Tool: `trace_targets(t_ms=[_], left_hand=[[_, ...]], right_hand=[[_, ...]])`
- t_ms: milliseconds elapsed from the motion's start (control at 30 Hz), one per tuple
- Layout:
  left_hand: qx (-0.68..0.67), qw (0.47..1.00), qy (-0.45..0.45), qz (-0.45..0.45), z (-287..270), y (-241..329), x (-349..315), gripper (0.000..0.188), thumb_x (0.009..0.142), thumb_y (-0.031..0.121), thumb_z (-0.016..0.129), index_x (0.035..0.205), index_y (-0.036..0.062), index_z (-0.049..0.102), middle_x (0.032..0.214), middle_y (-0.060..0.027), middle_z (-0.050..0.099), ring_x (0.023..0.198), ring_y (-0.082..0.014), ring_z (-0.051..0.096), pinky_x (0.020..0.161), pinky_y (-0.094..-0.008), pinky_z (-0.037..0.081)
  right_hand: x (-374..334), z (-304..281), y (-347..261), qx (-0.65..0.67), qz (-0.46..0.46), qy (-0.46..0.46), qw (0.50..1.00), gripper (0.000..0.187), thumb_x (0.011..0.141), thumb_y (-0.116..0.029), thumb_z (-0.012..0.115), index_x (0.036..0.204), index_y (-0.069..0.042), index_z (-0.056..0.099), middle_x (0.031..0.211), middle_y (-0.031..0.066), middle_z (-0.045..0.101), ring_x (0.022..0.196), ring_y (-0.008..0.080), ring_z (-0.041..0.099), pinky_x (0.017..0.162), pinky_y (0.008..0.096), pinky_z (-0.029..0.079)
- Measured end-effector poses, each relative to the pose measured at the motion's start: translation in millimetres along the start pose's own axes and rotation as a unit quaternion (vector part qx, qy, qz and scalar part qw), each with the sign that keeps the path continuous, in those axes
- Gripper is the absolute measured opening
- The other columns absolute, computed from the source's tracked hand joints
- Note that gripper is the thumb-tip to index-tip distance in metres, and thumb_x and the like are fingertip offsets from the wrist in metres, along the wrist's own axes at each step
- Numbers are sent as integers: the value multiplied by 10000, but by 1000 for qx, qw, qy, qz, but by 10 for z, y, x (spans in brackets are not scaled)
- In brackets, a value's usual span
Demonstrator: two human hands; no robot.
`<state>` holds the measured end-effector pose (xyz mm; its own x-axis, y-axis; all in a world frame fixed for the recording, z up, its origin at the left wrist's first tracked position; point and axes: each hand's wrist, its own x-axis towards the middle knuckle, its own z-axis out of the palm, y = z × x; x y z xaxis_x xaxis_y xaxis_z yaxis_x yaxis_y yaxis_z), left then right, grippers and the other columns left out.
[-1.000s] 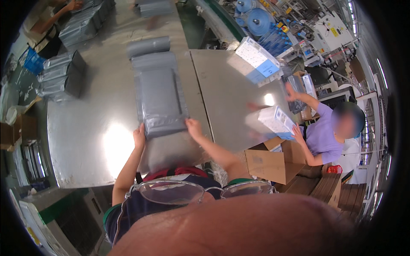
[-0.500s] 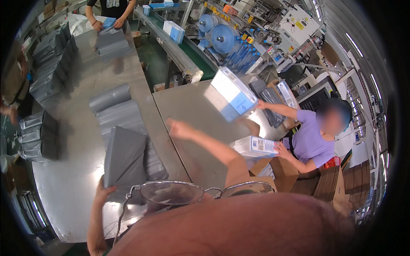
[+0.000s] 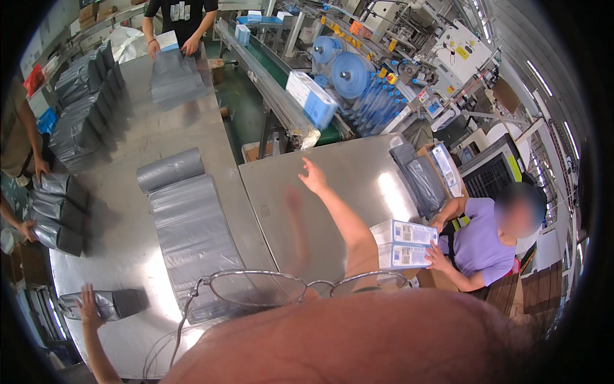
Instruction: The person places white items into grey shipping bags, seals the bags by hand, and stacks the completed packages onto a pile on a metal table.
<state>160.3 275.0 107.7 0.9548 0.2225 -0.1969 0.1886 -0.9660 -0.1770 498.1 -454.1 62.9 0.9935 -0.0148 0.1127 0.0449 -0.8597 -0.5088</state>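
Observation:
My left hand (image 3: 91, 308) lies over a grey plastic-wrapped package (image 3: 120, 303) at the table's near left edge, fingers stretched out against its side, not wrapped round it. Out over the right-hand metal table, my right hand (image 3: 312, 175) reaches forward with fingers apart and nothing in them. Just beyond it, a white and blue box (image 3: 311, 100) rests tilted near the end of the conveyor (image 3: 256, 61). Between my arms lies a long overlapping row of flat grey plastic bags (image 3: 192, 221), its far end a rounded roll.
On my right a person in a purple top holds two white and blue boxes (image 3: 409, 243). Another person's hands touch grey packages (image 3: 61, 211) on the left. A person at the far end works a box (image 3: 169, 41) at grey bags. Wrapped packages (image 3: 83, 121) stand far left.
My left hand has carried the wrapped package left and set it down. My right hand has reached farther forward. The person in purple has brought two boxes together. The conveyor box has come nearer.

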Motion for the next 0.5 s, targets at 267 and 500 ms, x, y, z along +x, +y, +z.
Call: trace_targets(t_ms=[267, 500], left_hand=[[-70, 992, -101, -12, -716, 917, -63, 680, 585, -62, 473, 1216, 44, 241, 1222, -141, 303, 1185, -276, 215, 960, -469, 103], [50, 997, 28, -49, 236, 325, -7, 600, 667, -7, 445, 1228, 64, 245, 1265, -83, 272, 1215, -233, 161, 968, -469, 83]], right_hand=[[150, -57, 105, -49, 6, 120, 991, 679, 607, -172, 644, 1187, -98, 299, 1108, 133, 398, 1024, 285, 392, 831, 357, 353], [424, -729, 389, -255, 159, 217, 929, 852, 533, -305, 695, 1231, -140, 236, 1211, 103, 319, 1130, 238, 299, 887, 382, 297]])
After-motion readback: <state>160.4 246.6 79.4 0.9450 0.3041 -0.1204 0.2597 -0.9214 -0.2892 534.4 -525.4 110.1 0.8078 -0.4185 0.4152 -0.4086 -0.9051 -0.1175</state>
